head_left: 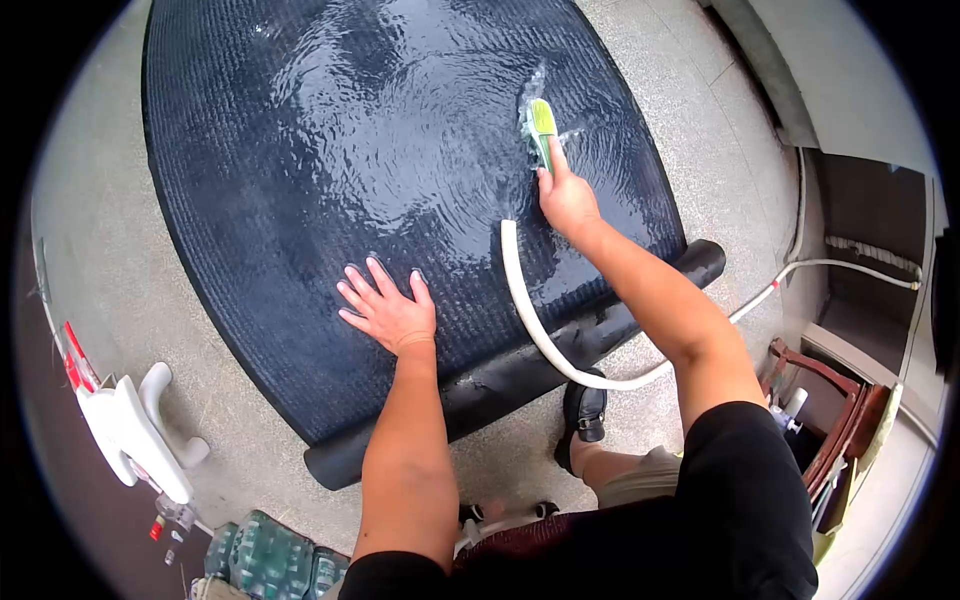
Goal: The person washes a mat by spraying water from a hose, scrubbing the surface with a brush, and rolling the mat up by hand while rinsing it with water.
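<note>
My right hand (568, 200) is closed around the handle of a green and white scrub brush (543, 118), which is against a wet black ribbed mat (240, 200). Water splashes around the brush head. My left hand (390, 310) lies flat on the mat with its fingers spread, holding nothing. Between my hands, the open end of a white hose (512, 262) rests on the mat, and water ripples over the surface beyond it. The near edge of the mat is rolled up (580, 335).
The hose runs over the rolled edge, under my right arm, to the wall at right. A wooden frame (820, 385) with assorted items stands at lower right. White plastic parts (130, 430) and packed green bottles (268, 555) are at lower left. My shoe (584, 415) stands behind the roll.
</note>
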`<action>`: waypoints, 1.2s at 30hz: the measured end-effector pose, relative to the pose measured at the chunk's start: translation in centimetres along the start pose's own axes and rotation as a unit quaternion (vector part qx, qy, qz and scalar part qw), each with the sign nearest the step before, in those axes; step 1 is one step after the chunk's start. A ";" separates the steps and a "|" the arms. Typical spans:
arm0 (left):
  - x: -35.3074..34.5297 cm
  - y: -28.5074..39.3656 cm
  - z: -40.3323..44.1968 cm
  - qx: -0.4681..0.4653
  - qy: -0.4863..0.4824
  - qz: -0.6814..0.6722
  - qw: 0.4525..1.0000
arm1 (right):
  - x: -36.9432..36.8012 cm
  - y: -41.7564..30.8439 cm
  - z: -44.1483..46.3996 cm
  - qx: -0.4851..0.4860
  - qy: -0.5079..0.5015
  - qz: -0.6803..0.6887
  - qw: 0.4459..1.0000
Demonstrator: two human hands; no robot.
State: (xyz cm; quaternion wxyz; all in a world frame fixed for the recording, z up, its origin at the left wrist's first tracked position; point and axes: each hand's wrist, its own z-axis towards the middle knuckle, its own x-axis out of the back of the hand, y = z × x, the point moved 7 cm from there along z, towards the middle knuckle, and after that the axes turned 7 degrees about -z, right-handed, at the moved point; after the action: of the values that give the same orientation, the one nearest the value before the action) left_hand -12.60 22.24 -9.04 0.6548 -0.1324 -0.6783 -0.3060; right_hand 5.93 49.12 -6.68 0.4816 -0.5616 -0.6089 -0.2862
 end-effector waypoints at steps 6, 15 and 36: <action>-0.4 -0.5 -0.5 0.004 0.001 0.016 1.000 | 1.6 12.3 -2.2 0.035 0.067 -0.118 0.990; -0.5 -0.3 -0.4 0.002 -0.011 0.009 1.000 | -1.5 -2.5 -3.1 0.264 -0.051 -0.040 0.962; -0.1 -0.4 -0.2 0.004 -0.015 -0.017 1.000 | 5.0 -5.3 8.1 0.074 0.024 -0.118 0.990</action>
State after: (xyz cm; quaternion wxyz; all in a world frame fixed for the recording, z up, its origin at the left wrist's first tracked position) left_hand -12.63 21.82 -9.21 0.6401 -0.1229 -0.6912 -0.3122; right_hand -0.80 57.29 -4.10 0.4989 -0.4414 -0.6791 -0.3083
